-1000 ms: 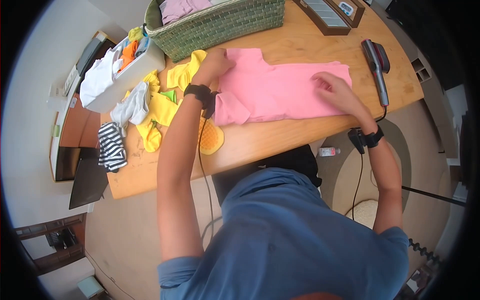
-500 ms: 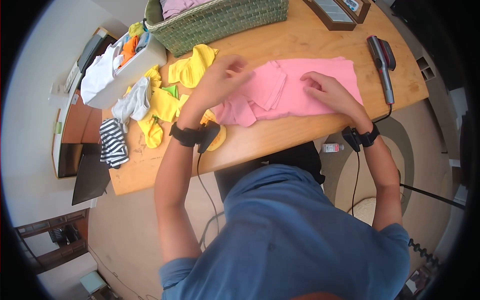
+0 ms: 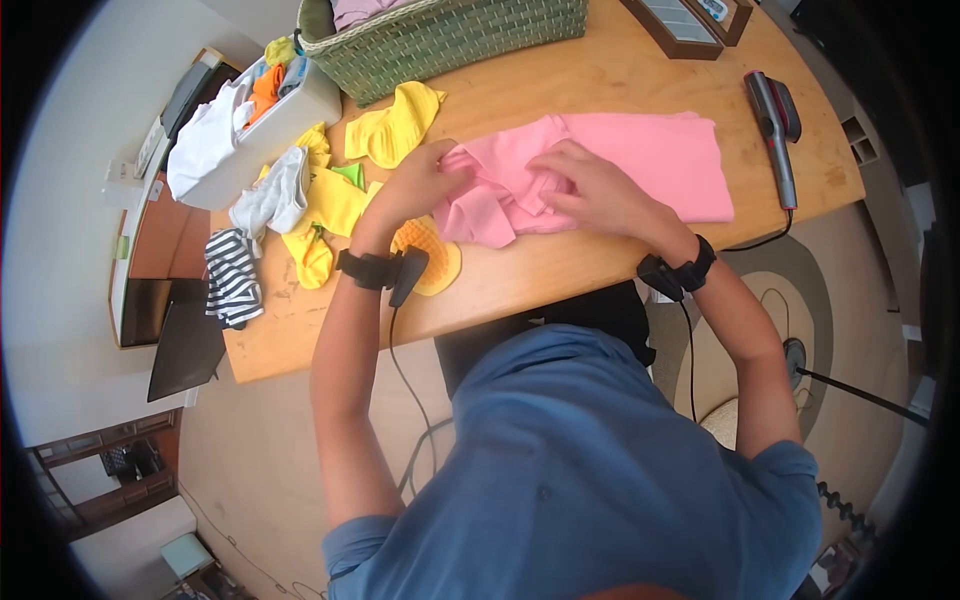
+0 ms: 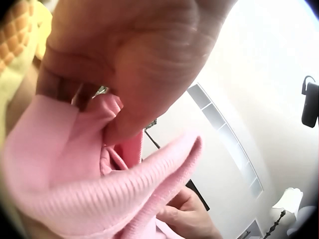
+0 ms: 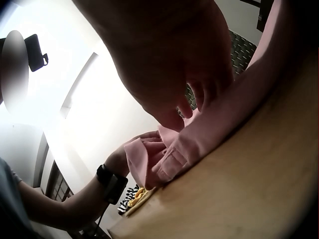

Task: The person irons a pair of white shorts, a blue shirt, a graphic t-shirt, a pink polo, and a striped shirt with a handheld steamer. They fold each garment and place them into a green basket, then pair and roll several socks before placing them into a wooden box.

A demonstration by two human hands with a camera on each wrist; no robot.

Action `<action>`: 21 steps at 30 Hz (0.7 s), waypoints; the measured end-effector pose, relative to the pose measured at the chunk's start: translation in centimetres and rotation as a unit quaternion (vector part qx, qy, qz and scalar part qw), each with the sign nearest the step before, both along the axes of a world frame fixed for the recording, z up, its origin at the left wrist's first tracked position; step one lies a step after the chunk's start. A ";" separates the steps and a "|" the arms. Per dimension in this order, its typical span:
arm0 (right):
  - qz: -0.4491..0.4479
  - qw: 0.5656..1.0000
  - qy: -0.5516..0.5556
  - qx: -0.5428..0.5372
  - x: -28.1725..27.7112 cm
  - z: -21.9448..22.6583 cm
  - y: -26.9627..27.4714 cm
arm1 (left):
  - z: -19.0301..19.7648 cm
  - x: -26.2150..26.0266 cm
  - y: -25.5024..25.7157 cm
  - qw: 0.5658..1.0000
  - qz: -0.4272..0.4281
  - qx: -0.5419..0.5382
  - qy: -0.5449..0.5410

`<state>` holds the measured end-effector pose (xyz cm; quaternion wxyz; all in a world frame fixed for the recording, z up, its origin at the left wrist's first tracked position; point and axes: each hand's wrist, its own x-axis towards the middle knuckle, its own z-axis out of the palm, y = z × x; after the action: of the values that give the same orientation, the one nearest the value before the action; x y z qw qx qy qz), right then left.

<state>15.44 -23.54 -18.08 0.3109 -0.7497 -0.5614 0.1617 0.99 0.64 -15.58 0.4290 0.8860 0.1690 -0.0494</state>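
A pink shirt (image 3: 660, 165) lies along the table, its right part flat and its left part bunched and folded over. My left hand (image 3: 412, 187) pinches the bunched end between thumb and fingers. Close up in the left wrist view, a ribbed edge (image 4: 119, 194) of the shirt curves below that thumb. About a hand's width to the right, my right hand (image 3: 600, 195) grips the folded layer near the shirt's middle. Its thumb and fingers (image 5: 197, 94) come down onto the cloth in the right wrist view. Fabric hides some of the left fingertips.
Yellow clothes (image 3: 395, 125), a grey-white garment (image 3: 272, 195) and a striped cloth (image 3: 232, 278) lie left. A waffle-patterned yellow piece (image 3: 428, 258) is near the front edge. Behind stand a white bin (image 3: 325, 95) and green basket (image 3: 450, 50); a handheld steamer (image 3: 775, 140) lies right.
My right hand has moved left from the flat part onto the bunched part. The left hand first swung right with the shirt's left end, folding it over, then came back left to its edge.
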 end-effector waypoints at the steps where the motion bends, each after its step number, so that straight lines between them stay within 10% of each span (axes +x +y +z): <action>1: -0.026 0.999 0.023 0.003 0.1 0.4 -0.1 | -0.2 -0.1 0.3 1.000 0.011 -0.018 -0.014; 13: -0.007 0.999 -0.041 0.000 -0.6 -1.5 0.9 | 1.7 -2.6 -1.6 0.999 -0.042 -0.029 -0.019; 21: 0.062 0.984 0.162 0.040 -2.8 1.0 2.9 | 5.0 -2.0 3.0 0.992 0.043 0.029 -0.112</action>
<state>12.62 -20.59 -17.12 0.4166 -0.6641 -0.5555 0.2772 -0.97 3.63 -10.60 0.4213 0.8899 0.1590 0.0729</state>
